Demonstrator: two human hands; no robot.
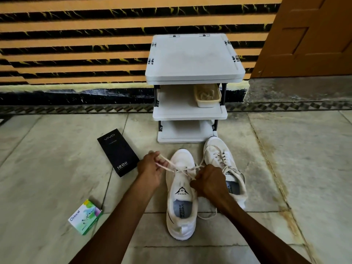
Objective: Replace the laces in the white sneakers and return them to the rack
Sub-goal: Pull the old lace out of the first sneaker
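Lace (180, 170) stretched between left grip (150, 165), pinching 1 end, and right grip (209, 181), curled round the other. Near sneaker (181, 216) on floor under both grips; 2nd sneaker (219, 155) just right of right grip; rack (190, 115) beyond.

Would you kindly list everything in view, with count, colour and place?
rack: 1, white, three tiers, against the wall
near sneaker: 1, white, floor centre, before rack
far sneaker: 1, white, laced, floor right of it
lace: 1, cream, stretched over near sneaker
tray: 1, cream, middle shelf, right side
black box: 1, black, floor left of sneakers
green-and-white box: 1, floor, near left
door: 1, brown, upper right
left hand: 1, pinches lace
right hand: 1, grips lace
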